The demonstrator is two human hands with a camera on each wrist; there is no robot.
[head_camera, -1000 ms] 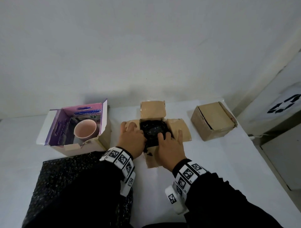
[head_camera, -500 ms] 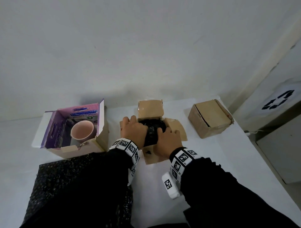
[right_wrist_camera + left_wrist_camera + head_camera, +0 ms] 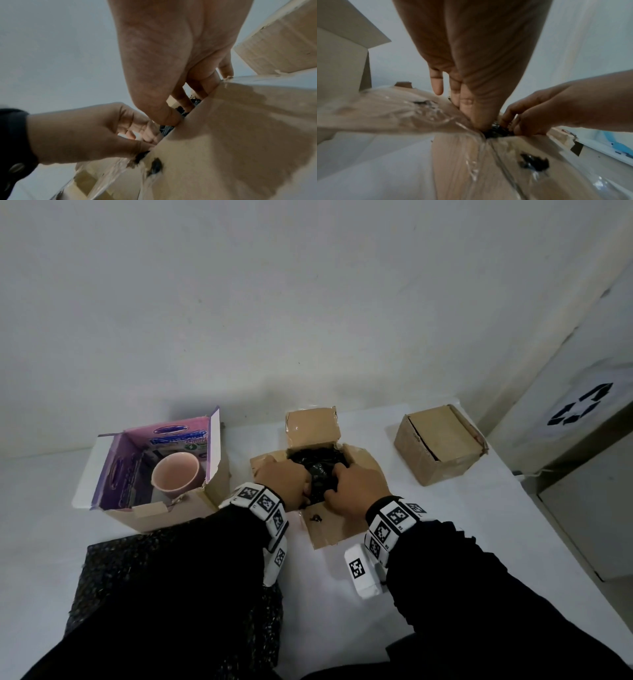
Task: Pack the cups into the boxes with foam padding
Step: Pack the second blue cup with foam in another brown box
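Sitting in the middle of the white table (image 3: 428,542), the open brown box (image 3: 313,426) has its four flaps spread outward, the far flap standing up toward the wall and the near flap lying flat toward the person. Black foam (image 3: 320,470) fills its mouth; whether a cup lies under the foam cannot be told, since both hands and the foam cover the inside. From the wrist views only a thin dark strip of foam (image 3: 496,132) shows between the fingers, and both pictures are blurred.

At the near edge of the opening, the left hand (image 3: 284,482) has its fingers curled down into the foam, thumb against it. Facing it, the right hand (image 3: 356,489) does the same, fingers bent over the foam from the right side. Both hands grip the foam, almost touching each other.

To the left stands a purple box (image 3: 113,470) with its lid up, holding a pink cup (image 3: 175,474) upright, mouth open to the ceiling. To the right, well apart, sits a closed brown box (image 3: 442,443). Partly hidden under the left sleeve near the person, a black foam sheet (image 3: 102,570) lies on the table.
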